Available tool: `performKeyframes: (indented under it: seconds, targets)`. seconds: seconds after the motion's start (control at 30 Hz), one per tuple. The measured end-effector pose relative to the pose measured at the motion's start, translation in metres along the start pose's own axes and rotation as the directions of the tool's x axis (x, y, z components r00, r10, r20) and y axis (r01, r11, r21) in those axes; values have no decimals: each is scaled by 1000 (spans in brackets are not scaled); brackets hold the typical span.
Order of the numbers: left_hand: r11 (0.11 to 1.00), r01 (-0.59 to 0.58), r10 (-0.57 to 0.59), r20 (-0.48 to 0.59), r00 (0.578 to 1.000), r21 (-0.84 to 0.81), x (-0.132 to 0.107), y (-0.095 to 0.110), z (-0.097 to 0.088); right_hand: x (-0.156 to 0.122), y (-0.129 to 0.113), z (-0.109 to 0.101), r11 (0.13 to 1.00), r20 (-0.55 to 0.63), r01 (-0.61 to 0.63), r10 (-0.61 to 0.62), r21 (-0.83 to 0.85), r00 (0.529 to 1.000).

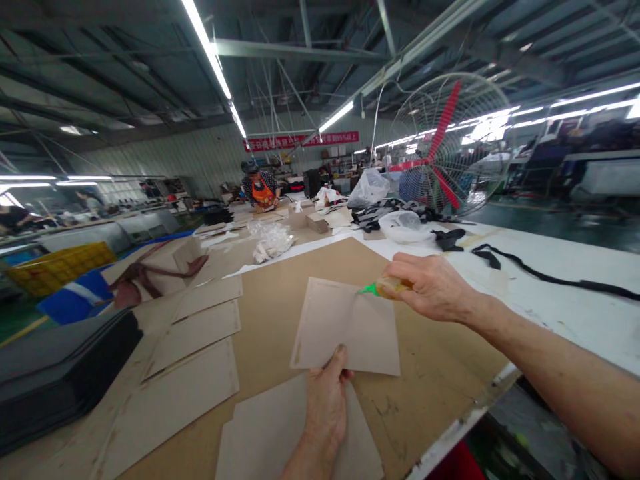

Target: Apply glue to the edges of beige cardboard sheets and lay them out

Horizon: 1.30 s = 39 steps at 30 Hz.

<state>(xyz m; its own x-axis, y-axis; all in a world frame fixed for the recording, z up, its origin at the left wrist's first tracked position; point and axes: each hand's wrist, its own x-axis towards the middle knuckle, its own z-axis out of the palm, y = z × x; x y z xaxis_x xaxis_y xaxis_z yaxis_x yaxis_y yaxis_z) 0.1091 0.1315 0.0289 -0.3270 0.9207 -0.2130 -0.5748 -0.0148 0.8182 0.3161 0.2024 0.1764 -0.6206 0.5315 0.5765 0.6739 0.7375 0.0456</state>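
Observation:
My left hand (327, 393) pinches the near edge of a square grey-beige cardboard sheet (350, 327), thumb on top and fingers underneath. My right hand (430, 283) is wrapped round a glue bottle (393, 287) with amber contents and a green nozzle (369, 289). The nozzle tip points left at the sheet's far part; whether it touches the surface I cannot tell. Along the sheet's left edge runs a faint yellowish strip. Below my left hand lie more cardboard sheets (265, 427), partly hidden by my forearm. To the left, several similar sheets (200, 363) lie overlapped in a row.
A stack of black sheets (65, 367) sits at the left edge. Brown board (425, 373) covers the near table. Clear plastic bags (273, 240), black strips (550, 277) and fabric lie farther back. A caged fan (445, 147) stands behind; a person in an orange apron (263, 190) works across.

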Motion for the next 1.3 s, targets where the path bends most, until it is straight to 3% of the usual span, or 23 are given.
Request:
performKeyframes:
  seconds: [0.67, 1.3]
  targets:
    - [1000, 27, -27, -19, 999, -7, 0, 5, 0, -24, 11, -4, 997, 9, -83, 83, -4, 996]
    - [999, 32, -32, -32, 999, -22, 1, 11, 2, -62, 36, 3, 979, -12, -197, 197, 45, 980]
